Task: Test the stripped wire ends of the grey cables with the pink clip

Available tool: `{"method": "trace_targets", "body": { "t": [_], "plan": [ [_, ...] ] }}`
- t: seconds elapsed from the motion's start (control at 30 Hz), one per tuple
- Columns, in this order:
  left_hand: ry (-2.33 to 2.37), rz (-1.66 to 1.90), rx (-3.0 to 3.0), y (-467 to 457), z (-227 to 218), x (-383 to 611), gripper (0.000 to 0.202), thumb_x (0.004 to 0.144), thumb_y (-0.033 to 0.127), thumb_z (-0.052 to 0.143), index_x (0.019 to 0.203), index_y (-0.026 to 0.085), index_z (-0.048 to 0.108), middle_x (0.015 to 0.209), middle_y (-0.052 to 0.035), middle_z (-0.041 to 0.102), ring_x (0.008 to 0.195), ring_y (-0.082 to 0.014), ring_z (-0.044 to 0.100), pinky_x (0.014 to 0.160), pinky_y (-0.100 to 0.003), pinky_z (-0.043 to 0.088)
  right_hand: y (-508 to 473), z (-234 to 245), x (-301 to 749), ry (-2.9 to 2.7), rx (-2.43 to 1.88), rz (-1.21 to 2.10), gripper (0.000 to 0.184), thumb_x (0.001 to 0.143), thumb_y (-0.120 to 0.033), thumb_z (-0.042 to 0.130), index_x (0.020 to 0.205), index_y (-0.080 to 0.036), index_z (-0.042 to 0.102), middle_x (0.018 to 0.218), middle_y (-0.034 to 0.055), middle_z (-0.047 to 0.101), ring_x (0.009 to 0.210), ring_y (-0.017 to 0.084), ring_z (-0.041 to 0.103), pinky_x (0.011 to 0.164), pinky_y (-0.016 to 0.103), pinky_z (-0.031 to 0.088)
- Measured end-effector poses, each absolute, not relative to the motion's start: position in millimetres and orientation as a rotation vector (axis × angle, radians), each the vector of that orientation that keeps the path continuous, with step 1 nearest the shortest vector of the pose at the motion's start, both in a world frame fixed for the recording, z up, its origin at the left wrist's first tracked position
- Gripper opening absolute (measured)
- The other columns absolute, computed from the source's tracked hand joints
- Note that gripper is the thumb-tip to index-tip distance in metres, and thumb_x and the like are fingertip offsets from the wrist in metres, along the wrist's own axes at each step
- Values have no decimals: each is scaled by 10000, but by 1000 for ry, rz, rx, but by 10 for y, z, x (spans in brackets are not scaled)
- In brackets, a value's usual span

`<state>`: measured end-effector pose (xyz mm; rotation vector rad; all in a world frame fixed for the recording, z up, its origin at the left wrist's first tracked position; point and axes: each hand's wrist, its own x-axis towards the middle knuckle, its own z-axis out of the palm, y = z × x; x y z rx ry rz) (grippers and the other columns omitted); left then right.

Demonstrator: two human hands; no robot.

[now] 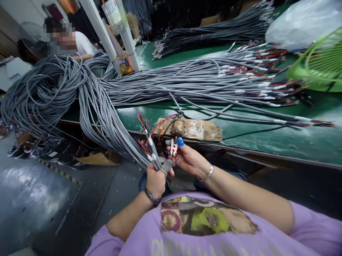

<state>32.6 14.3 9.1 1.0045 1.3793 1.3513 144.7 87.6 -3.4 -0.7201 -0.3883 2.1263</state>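
My left hand [156, 181] is closed around a few grey cables [152, 149], and a grey cover is on its thumb. Red, black and other coloured wires fan out of the cables' white-wrapped ends. Just to the right, my right hand [191, 162] pinches a small pale pink tool [173, 147] shaped like a clip, close to the thin wires by my left thumb. One of its fingertips wears a blue cover. The exact contact between tool and wires is too small to make out. Behind both hands, a worn wooden block [199, 129] lies at the bench edge.
Long grey cables [146, 85] run across the green bench [259, 139] and hang in a thick loop at left. Farther back lie a dark cable bundle [212, 33], a plastic bag [308, 18] and a green fan [323, 61]. Another person [84, 45] sits behind the loop.
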Motion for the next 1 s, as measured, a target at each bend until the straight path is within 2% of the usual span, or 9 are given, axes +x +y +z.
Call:
{"method": "trace_targets", "body": {
  "t": [0.17, 0.27, 0.33, 0.43, 0.57, 0.7, 0.8, 1.0],
  "plan": [
    [1374, 1357, 1009, 113, 113, 317, 422, 795, 403, 659, 453, 179, 556, 437, 5, 544, 462, -112, 492, 558, -256, 409, 843, -23, 1494, -464, -682, 2184, 444, 769, -627, 638, 721, -185, 633, 727, 21, 677, 595, 116, 568, 599, 261, 484],
    [1385, 1351, 1034, 79, 88, 291, 410, 805, 399, 651, 469, 178, 570, 454, 2, 562, 479, -118, 517, 565, -255, 414, 799, -23, 1591, -602, -641, 2256, 481, 761, -664, 612, 788, -185, 651, 781, 36, 675, 639, 124, 584, 630, 271, 493],
    [1389, 1349, 1045, 50, 51, 269, 408, 808, 401, 648, 476, 177, 573, 462, 1, 571, 479, -118, 523, 562, -255, 414, 752, -25, 1659, -719, -629, 2286, 487, 700, -647, 685, 829, -178, 667, 788, 37, 669, 647, 127, 581, 627, 269, 485],
    [1395, 1340, 1074, 5, 5, 240, 405, 816, 408, 639, 489, 177, 578, 476, 0, 580, 477, -119, 522, 555, -257, 414, 669, -5, 1713, -914, -698, 2240, 442, 635, -555, 786, 786, -159, 660, 675, 10, 634, 584, 107, 529, 585, 247, 441],
    [1409, 1287, 1158, -25, 48, 221, 379, 822, 403, 637, 519, 177, 597, 507, -10, 599, 511, -130, 539, 577, -263, 432, 597, 77, 1696, -1153, -776, 2084, 354, 660, -451, 802, 733, -161, 613, 574, -8, 628, 530, 101, 508, 537, 231, 364],
    [1357, 1126, 1216, -6, 155, 195, 343, 755, 426, 708, 543, 173, 612, 520, -15, 613, 514, -135, 542, 576, -265, 440, 589, 104, 1695, -1253, -739, 2077, 329, 699, -457, 762, 714, -169, 603, 605, 8, 661, 565, 141, 585, 605, 275, 422],
    [1321, 1040, 1212, 12, 177, 163, 336, 688, 436, 763, 556, 169, 609, 490, -3, 599, 489, -132, 529, 559, -264, 440, 598, 56, 1712, -1299, -810, 2017, 332, 653, -447, 793, 678, -162, 624, 611, -4, 649, 564, 129, 559, 607, 271, 425],
    [1319, 1178, 1169, -5, 29, 158, 380, 790, 427, 677, 520, 166, 625, 497, -20, 608, 499, -127, 535, 561, -261, 435, 587, 53, 1686, -1286, -935, 1918, 353, 641, -469, 794, 636, -156, 630, 530, -19, 597, 505, 96, 453, 516, 241, 340]
  ]
}}
